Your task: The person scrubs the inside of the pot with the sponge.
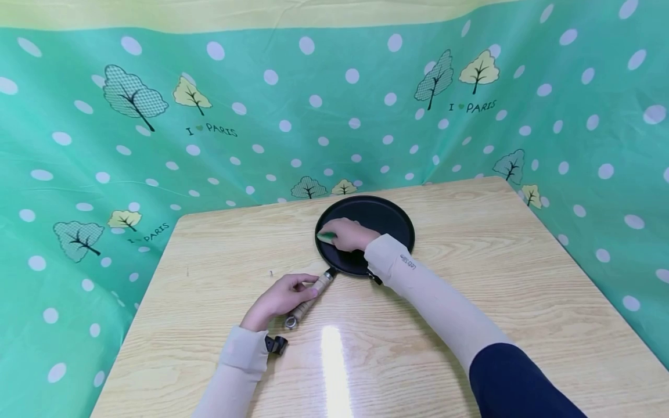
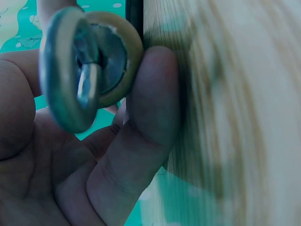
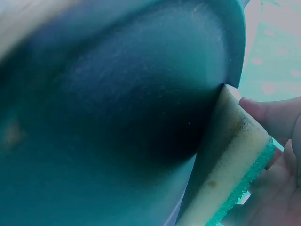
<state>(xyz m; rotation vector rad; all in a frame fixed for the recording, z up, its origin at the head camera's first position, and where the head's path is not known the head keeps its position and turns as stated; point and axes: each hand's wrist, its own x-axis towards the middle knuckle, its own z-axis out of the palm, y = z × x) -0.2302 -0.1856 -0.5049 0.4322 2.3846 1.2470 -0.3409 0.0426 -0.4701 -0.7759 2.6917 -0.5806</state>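
Note:
A flat, round black frying pan (image 1: pixel 388 217) lies on the table, its handle (image 1: pixel 323 283) pointing toward the front left. My left hand (image 1: pixel 284 296) holds that handle between thumb and fingers. The metal hanging ring (image 2: pixel 52 70) at the handle's end shows close up in the left wrist view. Over the pan's left side, my right hand (image 1: pixel 351 234) grips a sponge (image 3: pixel 235 165) with a yellowish body and a green scouring layer. The sponge's yellowish side touches the pan near its rim, and the green side faces the palm. In the head view the hand hides most of the sponge.
The light wood table (image 1: pixel 219 249) carries the pan, and a bright reflection shows on its front part. Behind and on both sides hangs a green dotted curtain (image 1: pixel 355 139) with printed trees. Small black wrist devices (image 1: pixel 277 345) sit at both cuffs.

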